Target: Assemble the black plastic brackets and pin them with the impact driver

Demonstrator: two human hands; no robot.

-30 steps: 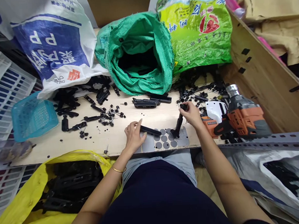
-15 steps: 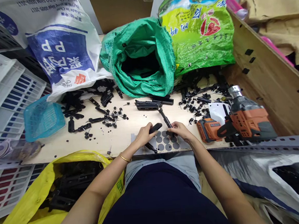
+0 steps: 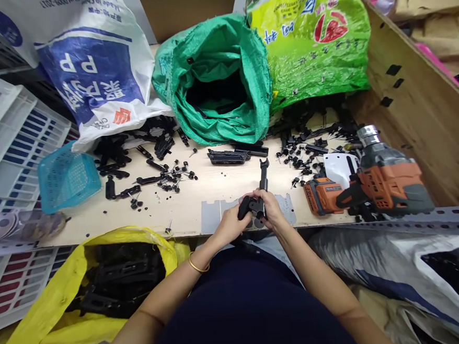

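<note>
My left hand [image 3: 232, 222] is closed around a short, rounded black plastic part [image 3: 244, 207]. Right beside it, my right hand [image 3: 271, 210] grips a long, narrow black plastic part [image 3: 263, 174] whose forked end points away from me. The two parts meet or overlap between my fingers; whether they are joined I cannot tell. Below them lies a grey sheet [image 3: 212, 216] with round marks, partly covered by my hands. Farther back, a black slotted plastic piece [image 3: 226, 156] rests on the wooden table, with another dark piece [image 3: 256, 149] behind it.
Black-headed screws [image 3: 175, 178] and small black parts lie scattered left and right. An orange cordless power tool [image 3: 387, 182] stands at right. Behind are a green sack [image 3: 260, 86] and printed bags. A blue basket [image 3: 69, 183] sits left; a yellow bag [image 3: 46, 310] hangs below.
My hands have come together, bringing both black parts close. The long part in my right hand has swung from a leftward slant to nearly straight ahead. The camera view has shifted slightly.
</note>
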